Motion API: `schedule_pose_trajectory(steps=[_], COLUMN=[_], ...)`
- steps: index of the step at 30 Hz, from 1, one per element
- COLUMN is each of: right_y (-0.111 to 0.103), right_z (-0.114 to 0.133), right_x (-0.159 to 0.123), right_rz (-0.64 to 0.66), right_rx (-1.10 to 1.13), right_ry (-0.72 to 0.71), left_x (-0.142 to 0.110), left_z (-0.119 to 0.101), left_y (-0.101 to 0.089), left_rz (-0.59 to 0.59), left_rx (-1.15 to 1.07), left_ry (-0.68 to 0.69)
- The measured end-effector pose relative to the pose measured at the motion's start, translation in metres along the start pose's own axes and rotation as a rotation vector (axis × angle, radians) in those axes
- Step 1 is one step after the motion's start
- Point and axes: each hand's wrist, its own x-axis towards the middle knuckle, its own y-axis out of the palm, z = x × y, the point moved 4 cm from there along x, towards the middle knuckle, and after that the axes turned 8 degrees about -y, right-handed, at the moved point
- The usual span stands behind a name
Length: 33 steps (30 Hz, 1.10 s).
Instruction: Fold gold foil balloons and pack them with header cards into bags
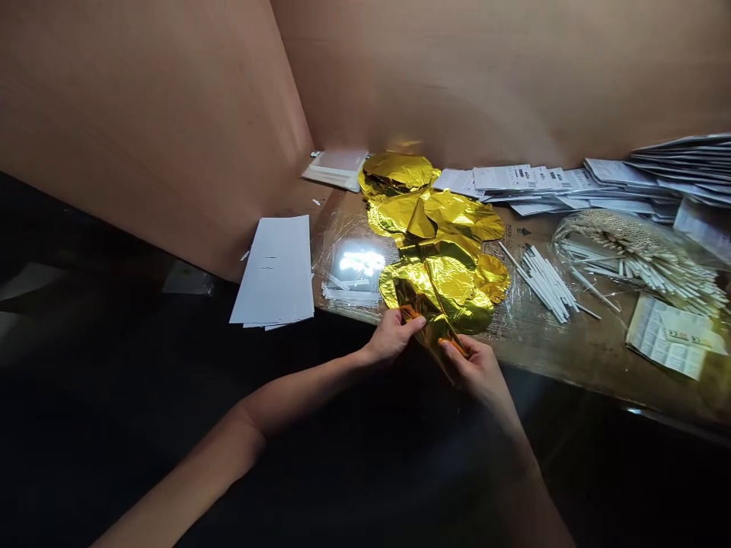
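Note:
A flat gold foil balloon (pixel 442 301) lies at the table's near edge, folded over on itself. My left hand (pixel 391 335) pinches its left lower corner, fingers closed on the foil. My right hand (pixel 477 369) grips the balloon's lower tail just off the table edge, also closed on it. Behind it, more gold foil balloons (pixel 428 213) lie in a loose pile running toward the back wall.
White sticks (pixel 545 281) lie loose right of the balloons; a clear bag of more sticks (pixel 633 255) sits further right. Printed leaflets (pixel 671 335) and stacked papers (pixel 571 183) line the right and back. White sheets (pixel 277 270) overhang the left; clear plastic sleeves (pixel 351 266) lie beside them.

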Motion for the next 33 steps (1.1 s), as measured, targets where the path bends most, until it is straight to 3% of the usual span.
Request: schedule_pose_trajectory(steps=[3, 6, 8, 10, 13, 16, 20, 24, 26, 29, 31, 33], right_y=[0.002, 0.01, 0.012, 0.011, 0.006, 0.003, 0.001, 0.017, 0.025, 0.027, 0.022, 0.017], right_z=[0.006, 0.014, 0.018, 0.02, 0.022, 0.027, 0.025, 0.021, 0.02, 0.021, 0.022, 0.027], right_x=[-0.008, -0.002, 0.002, 0.004, 0.003, 0.002, 0.004, 0.004, 0.002, 0.002, 0.0, 0.0], right_rz=[-0.093, 0.057, 0.054, -0.027, -0.118, -0.152, -0.2, 0.0, 0.089, 0.049, -0.003, 0.044], right_rx=[0.034, 0.292, 0.42, 0.432, 0.316, 0.176, 0.24, 0.354, 0.351, 0.358, 0.302, 0.201], right_ry=[-0.059, -0.016, -0.019, -0.055, -0.179, -0.311, -0.232, -0.081, -0.055, -0.077, -0.116, -0.159], left_x=[-0.005, -0.011, -0.014, -0.016, -0.022, -0.027, -0.03, -0.025, -0.024, -0.028, -0.031, -0.032], left_z=[-0.022, -0.043, -0.053, -0.057, -0.058, -0.05, -0.037, -0.039, -0.038, -0.037, -0.037, -0.039], left_y=[0.005, 0.009, 0.008, 0.006, 0.002, 0.001, 0.004, 0.001, 0.002, 0.003, -0.005, -0.014], left_rz=[0.259, 0.409, 0.375, 0.336, 0.279, 0.241, 0.211, 0.053, 0.114, 0.228, 0.199, 0.174], left_rx=[0.179, 0.302, 0.344, 0.39, 0.419, 0.341, 0.29, 0.189, 0.176, 0.17, 0.148, 0.187], left_ry=[-0.056, -0.082, -0.063, -0.038, 0.011, -0.048, -0.064, 0.077, 0.032, -0.013, 0.005, 0.057])
